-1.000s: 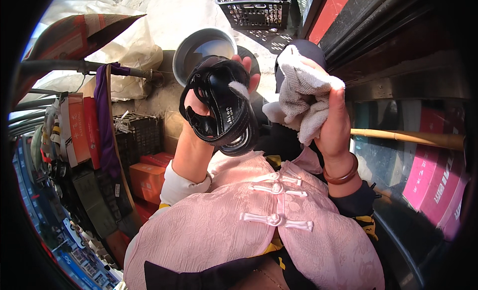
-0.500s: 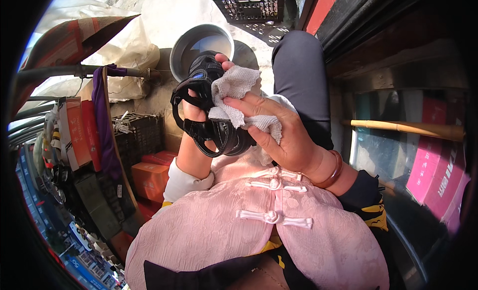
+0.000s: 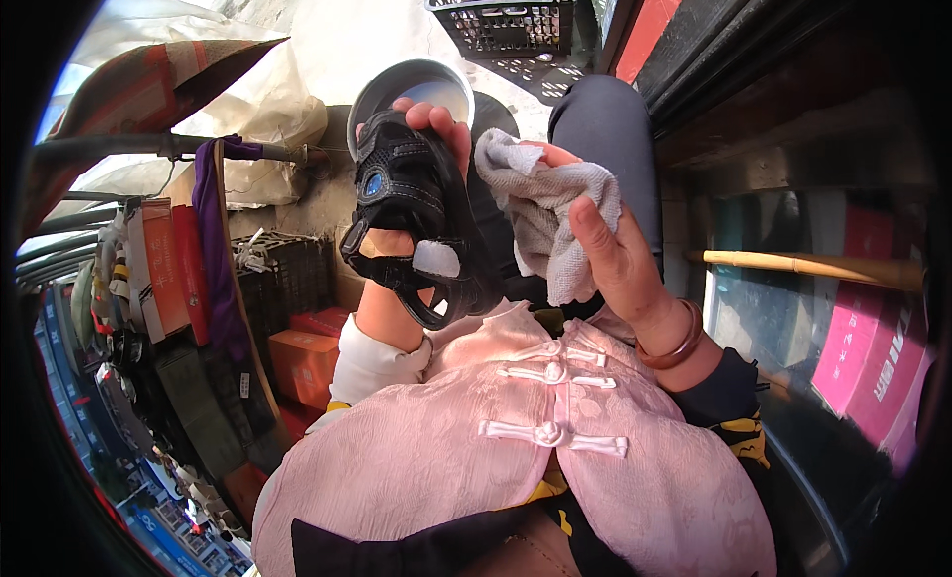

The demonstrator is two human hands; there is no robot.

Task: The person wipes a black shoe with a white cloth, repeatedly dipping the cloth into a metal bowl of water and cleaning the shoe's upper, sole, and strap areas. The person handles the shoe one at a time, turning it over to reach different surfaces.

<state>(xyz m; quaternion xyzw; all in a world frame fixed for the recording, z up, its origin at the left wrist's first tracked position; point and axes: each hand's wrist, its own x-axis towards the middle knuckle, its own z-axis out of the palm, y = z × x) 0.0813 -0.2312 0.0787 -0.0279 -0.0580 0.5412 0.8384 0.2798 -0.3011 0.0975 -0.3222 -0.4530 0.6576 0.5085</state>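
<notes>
A black sandal (image 3: 405,190) with a mesh upper, a blue round badge and hook-and-loop straps is held up in front of my chest. My left hand (image 3: 454,133) is closed around it from behind, with the fingertips curling over its far edge. One strap hangs undone, showing a pale patch. My right hand (image 3: 627,265) holds a damp-looking greyish-white cloth (image 3: 550,215), bunched between thumb and fingers. The cloth is apart from the sandal, to its right. Much of my left palm is hidden by the sandal.
Beyond the sandal stands a metal basin (image 3: 459,78). A black plastic crate (image 3: 501,27) sits farther off. On the left are a rail with a purple cloth (image 3: 220,250) and an orange box (image 3: 303,364). A bamboo pole (image 3: 818,268) crosses the glass at right.
My right hand has drawn the cloth off the sandal and moved right. The sandal has turned in my left hand, so its upper and straps show more fully.
</notes>
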